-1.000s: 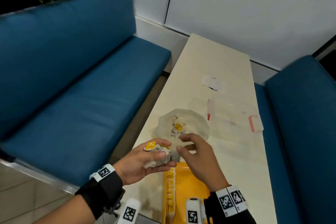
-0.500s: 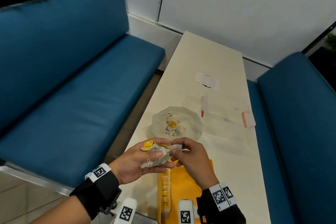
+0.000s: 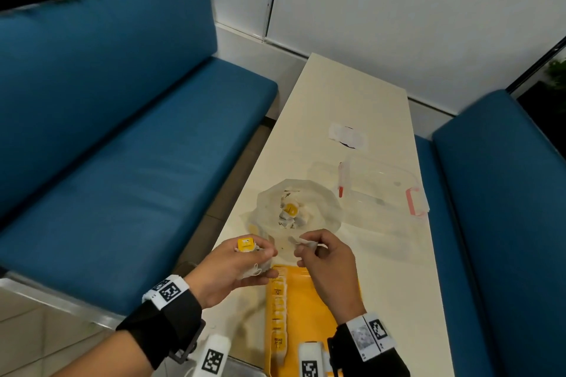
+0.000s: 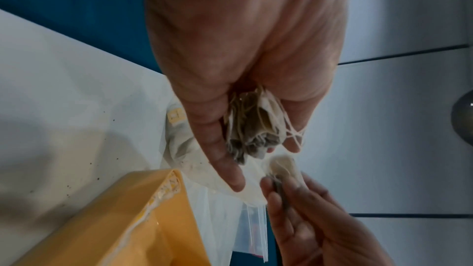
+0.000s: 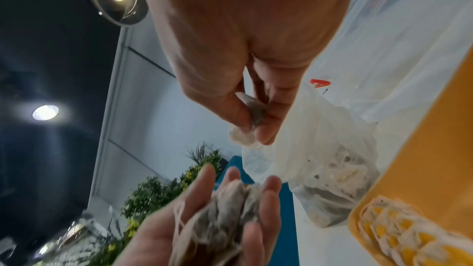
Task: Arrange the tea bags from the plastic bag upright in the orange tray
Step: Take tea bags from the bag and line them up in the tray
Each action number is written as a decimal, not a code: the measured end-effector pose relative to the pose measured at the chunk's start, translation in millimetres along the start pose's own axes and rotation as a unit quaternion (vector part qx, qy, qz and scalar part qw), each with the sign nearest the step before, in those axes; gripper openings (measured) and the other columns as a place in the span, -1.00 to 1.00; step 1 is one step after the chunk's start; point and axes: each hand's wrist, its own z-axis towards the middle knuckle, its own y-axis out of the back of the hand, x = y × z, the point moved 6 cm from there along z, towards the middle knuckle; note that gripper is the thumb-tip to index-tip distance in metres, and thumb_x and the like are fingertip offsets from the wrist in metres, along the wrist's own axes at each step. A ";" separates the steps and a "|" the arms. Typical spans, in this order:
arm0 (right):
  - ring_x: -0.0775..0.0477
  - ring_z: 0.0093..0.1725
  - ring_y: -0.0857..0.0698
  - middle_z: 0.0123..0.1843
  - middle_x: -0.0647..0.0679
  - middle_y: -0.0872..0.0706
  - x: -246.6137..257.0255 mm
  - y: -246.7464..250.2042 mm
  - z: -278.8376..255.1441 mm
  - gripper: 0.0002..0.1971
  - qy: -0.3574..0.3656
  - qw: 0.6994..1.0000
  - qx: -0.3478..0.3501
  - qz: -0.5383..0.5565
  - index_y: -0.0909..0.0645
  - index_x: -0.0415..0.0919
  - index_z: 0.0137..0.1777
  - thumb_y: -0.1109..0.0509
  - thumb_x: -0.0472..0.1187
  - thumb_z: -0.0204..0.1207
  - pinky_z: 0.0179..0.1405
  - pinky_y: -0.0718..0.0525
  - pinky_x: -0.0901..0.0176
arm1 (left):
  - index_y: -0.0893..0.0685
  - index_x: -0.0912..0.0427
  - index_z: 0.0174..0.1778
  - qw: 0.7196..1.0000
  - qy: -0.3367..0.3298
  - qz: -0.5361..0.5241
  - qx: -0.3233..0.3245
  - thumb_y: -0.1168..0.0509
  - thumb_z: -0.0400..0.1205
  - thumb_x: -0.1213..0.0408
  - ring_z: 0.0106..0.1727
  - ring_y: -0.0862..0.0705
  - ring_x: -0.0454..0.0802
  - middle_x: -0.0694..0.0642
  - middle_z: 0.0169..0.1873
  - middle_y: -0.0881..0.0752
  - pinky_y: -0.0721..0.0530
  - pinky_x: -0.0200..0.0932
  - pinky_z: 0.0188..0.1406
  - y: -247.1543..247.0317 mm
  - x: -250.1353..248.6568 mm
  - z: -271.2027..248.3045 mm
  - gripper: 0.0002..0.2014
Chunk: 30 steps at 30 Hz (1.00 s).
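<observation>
Orange tray [image 3: 309, 309] at the near end of the long pale surface [image 3: 379, 257], with a row of tea bags [image 3: 279, 312] standing upright along its left wall, yellow tags showing. Just beyond the tray, touching its far edge, a crumpled clear plastic bag [image 3: 301, 208], mouth open, more tea bags [image 3: 289, 214] heaped inside. Further right, flat on the surface, a second clear bag [image 3: 379, 190] with a pink zip tab, and past that a small white wrapper [image 3: 347, 135].

Left hand [image 3: 228, 272] raised over the tray's far left corner, fingers curled round a bunch [image 4: 252, 126] of tea bags and tangled strings; one yellow tag [image 3: 246, 244] sticking up above the thumb. Grip closed on the bunch.

Right hand [image 3: 326, 263] just beside the left, apart from it, over the tray's far edge. Grip narrow: thumb and fingertips pinching a single tea bag [image 5: 249, 117], paper end poking out below the fingers.

Blue benches [image 3: 122, 144] either side of the surface, white wall panels behind, green leaves at the top left corner.
</observation>
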 end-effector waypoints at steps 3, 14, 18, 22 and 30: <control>0.16 -0.04 -0.77 -0.03 0.11 -0.76 6.7 -13.5 -8.0 -0.72 0.068 0.995 0.012 -0.078 -0.71 0.17 -0.11 -0.51 -0.33 0.52 -0.12 -0.73 0.37 | -0.73 0.36 0.23 1.000 0.008 0.005 0.013 -0.48 0.64 0.18 0.07 -0.84 0.30 0.39 0.03 -0.78 -0.79 0.10 0.16 -7.5 5.0 2.8 -0.65; 0.16 0.15 -0.74 0.09 0.19 -0.77 4.6 -25.4 -21.5 -0.67 0.097 0.991 0.079 -0.056 -0.72 0.16 0.16 -0.36 -0.34 0.65 0.13 -0.70 0.27 | -0.77 0.25 0.12 0.998 -0.012 0.030 -0.050 -0.45 0.69 0.26 0.02 -0.86 0.23 0.30 0.00 -0.86 -0.79 -0.04 -0.05 0.9 10.9 8.7 -0.84; 0.15 -0.01 -0.74 0.10 0.15 -0.74 0.1 -18.7 -9.7 -0.68 0.041 0.994 0.078 -0.064 -0.69 0.13 0.22 -0.51 -0.27 0.55 -0.10 -0.70 0.35 | -0.76 0.34 0.12 0.993 -0.022 0.113 -0.041 -0.47 0.68 0.28 0.04 -0.86 0.28 0.35 0.01 -0.85 -0.83 0.03 0.00 4.4 6.7 11.2 -0.80; 0.07 -0.19 -0.76 -0.17 0.04 -0.83 -0.4 -19.0 -3.9 -0.90 0.028 0.993 0.104 -0.050 -0.78 -0.04 -0.14 -0.56 -0.28 0.50 -0.16 -0.69 0.25 | -0.83 0.18 0.03 0.986 -0.048 0.160 -0.003 -0.50 0.65 0.29 -0.05 -0.87 0.10 0.24 -0.08 -0.88 -0.78 -0.07 -0.09 -0.9 2.0 8.0 -0.91; -0.01 -0.37 -0.75 -0.32 -0.11 -0.79 -3.6 -17.2 -8.7 -0.93 -0.001 0.994 0.105 -0.017 -0.72 -0.17 -0.15 -0.52 -0.32 0.55 -0.27 -0.71 0.15 | -0.84 0.24 0.03 0.980 -0.049 0.195 0.002 -0.50 0.64 0.36 -0.09 -0.86 0.10 0.30 -0.08 -0.87 -0.81 -0.06 -0.09 0.5 12.7 7.1 -0.91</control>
